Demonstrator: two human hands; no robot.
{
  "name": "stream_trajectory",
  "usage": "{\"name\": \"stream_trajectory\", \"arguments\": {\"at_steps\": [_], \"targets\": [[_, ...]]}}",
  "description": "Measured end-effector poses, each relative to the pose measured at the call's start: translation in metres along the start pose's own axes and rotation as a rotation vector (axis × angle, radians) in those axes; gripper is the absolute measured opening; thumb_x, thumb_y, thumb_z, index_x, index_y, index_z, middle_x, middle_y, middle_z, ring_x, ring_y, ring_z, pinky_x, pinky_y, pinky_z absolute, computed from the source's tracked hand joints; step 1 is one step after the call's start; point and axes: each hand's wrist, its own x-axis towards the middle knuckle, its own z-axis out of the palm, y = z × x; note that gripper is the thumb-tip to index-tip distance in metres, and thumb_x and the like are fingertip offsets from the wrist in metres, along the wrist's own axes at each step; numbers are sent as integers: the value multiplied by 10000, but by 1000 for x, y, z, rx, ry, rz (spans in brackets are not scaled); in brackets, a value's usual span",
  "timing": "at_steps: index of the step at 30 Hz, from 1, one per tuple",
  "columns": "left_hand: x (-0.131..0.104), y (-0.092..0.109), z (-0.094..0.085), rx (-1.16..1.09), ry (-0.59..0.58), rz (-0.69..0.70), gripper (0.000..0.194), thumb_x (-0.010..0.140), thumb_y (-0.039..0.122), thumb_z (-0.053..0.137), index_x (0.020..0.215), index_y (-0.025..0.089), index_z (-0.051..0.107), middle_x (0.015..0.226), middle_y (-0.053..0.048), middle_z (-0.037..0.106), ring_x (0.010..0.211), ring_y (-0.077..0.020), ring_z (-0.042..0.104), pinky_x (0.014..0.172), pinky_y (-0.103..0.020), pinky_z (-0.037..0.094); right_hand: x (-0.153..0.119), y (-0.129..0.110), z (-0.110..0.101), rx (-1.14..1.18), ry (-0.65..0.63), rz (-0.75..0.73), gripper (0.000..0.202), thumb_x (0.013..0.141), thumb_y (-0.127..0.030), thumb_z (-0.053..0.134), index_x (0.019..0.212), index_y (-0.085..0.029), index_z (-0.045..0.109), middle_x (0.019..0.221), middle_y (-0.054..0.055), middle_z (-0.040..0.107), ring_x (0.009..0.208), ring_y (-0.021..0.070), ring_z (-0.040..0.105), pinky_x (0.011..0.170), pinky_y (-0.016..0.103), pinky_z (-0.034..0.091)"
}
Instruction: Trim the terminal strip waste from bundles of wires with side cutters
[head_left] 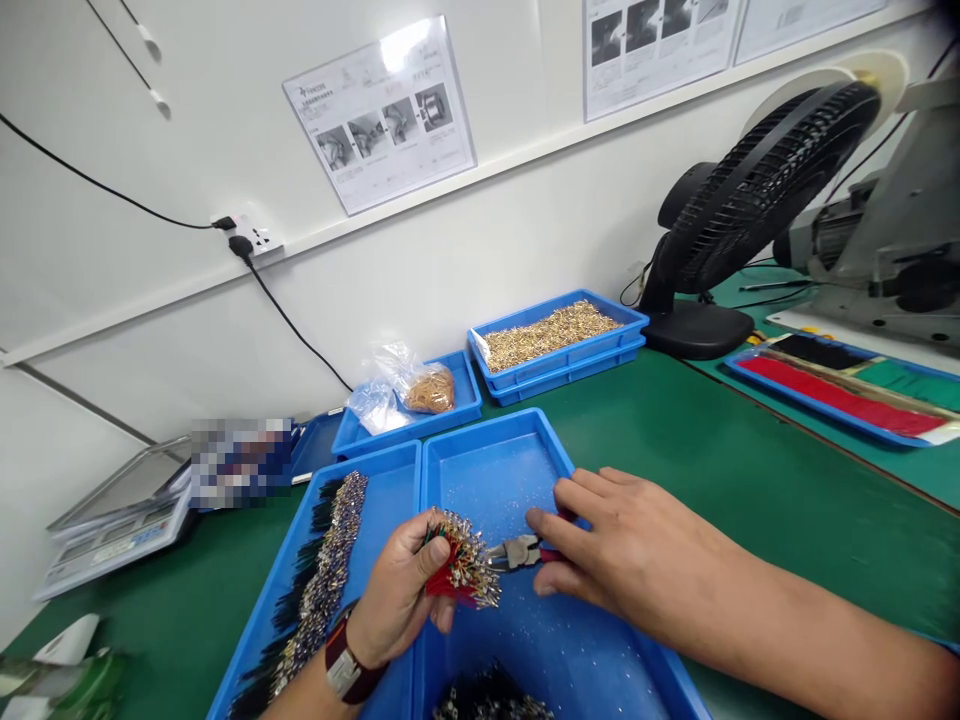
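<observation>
My left hand is closed around a thick bundle of red wires with metal terminals, their tips fanned out toward the right. In my right hand are pliers with red handles, mostly covered by my fingers. The jaws of the pliers touch or nearly touch the terminal ends; which, I cannot tell. Both hands are over a blue tray with small pale specks on its floor. At its near end lies a dark bunch of wires, partly cut off by the frame.
To the left, another blue tray holds black terminal-ended wires. Behind stand a tray with a plastic bag and stacked trays of gold terminals. A black fan, wire tray and scale flank the workspace.
</observation>
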Motion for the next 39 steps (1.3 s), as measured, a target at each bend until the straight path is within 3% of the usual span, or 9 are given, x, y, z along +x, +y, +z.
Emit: {"name": "stream_trajectory", "arguments": {"at_steps": [5,13,17,24,31,39], "targets": [[1,-2,0,-4,-22,-12,563,772,644,901,864,147,653,640,-17,690,410,-106,587,321,-155,420,-2,0,-2,38,-57,-14,254,994,-445,752,906,-241,630,796,-6,613,682,225,588,630,376,364],[2,-4,-9,-91,-91,20,498,840,601,867,911,171,625,654,11,681,353,-48,492,350,-127,407,2,5,-14,82,-22,4,276,1042,-482,679,939,-227,655,786,-10,599,648,202,576,594,359,337],[3,-7,-12,-120,-129,20,487,849,587,865,913,176,612,639,16,671,346,-52,503,343,-119,388,1,3,-11,51,16,-7,273,1007,-497,725,985,-231,670,802,-9,599,678,222,587,619,376,356],[1,-4,-7,-58,-93,10,494,844,595,866,895,155,648,659,-22,713,370,-70,538,339,-133,409,0,-4,-4,6,15,11,339,944,-543,790,1025,-235,675,832,5,604,744,248,597,651,391,355],[1,-2,-5,1,-50,-20,542,801,630,886,882,132,687,635,-24,702,354,-81,544,315,-145,386,-1,-1,-1,39,-18,-1,300,981,-513,758,992,-227,671,829,12,618,737,231,584,639,360,345],[2,-5,-8,-52,-86,-56,502,815,579,899,913,135,687,664,-21,710,381,-86,576,341,-147,437,-1,2,-6,102,-104,-18,278,1025,-482,705,912,-236,641,799,1,625,682,214,598,619,363,361]]}}
